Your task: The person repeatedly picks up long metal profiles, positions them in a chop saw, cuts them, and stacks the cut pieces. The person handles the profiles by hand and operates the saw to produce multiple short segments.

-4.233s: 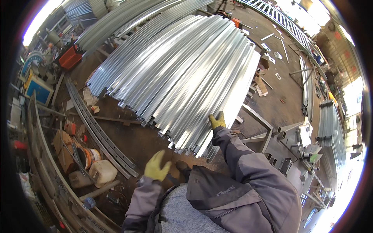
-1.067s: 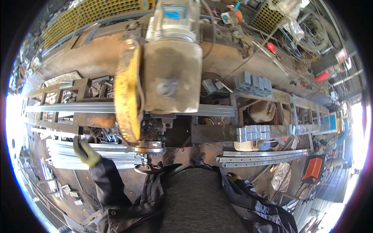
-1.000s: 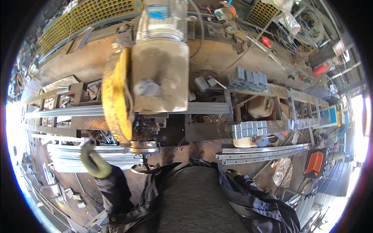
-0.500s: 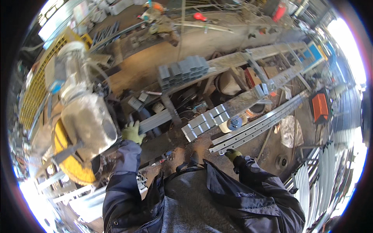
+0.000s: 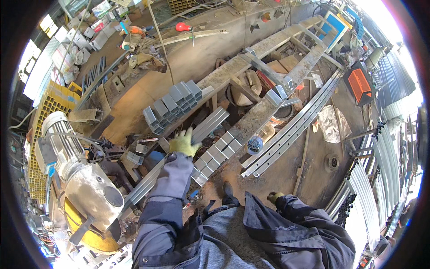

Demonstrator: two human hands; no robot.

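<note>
My left hand (image 5: 184, 143), in a yellowish work glove, lies over long grey metal profiles (image 5: 210, 123) with its fingers spread. The profiles run from beside the cut-off saw (image 5: 96, 179), under my hand and forearm, to the far right. My right hand (image 5: 274, 196), also gloved, hangs near my body, just short of the perforated metal rails (image 5: 286, 130); its fingers are mostly hidden. Close to the left hand, cut metal pieces (image 5: 217, 154) stand in a double row on a beam. Beyond them is a stack of short square-tube pieces (image 5: 172, 105).
A saw guard (image 5: 85, 228) in yellow is at lower left. A tub with small blue-grey items (image 5: 255, 145) stands beside the beam. An orange-and-black case (image 5: 358, 85) sits at right. Bundled metal profiles (image 5: 367, 197) lie at lower right. A steel frame (image 5: 309, 54) reaches to the back.
My left hand and the metal profiles have moved right, away from the saw. My right hand has drawn back from the perforated rails toward my body. The view has turned.
</note>
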